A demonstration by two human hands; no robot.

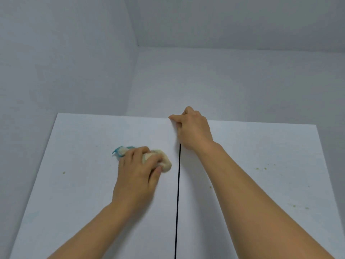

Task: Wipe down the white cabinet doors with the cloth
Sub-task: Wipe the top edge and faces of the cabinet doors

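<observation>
Two white cabinet doors fill the lower view, split by a thin dark gap (177,193). My left hand (139,169) presses a bunched cream cloth (165,161) with a blue edge against the left door (84,184), close to the gap. My right hand (192,128) grips the top edge of the doors where they meet, fingers curled over it. Small yellow-green specks dot the right door (261,184), and one speck sits on the left door at the left.
Above the doors a pale grey wall (56,53) and the ceiling (242,19) meet in a corner. The cabinet's top edge runs across the middle of the view.
</observation>
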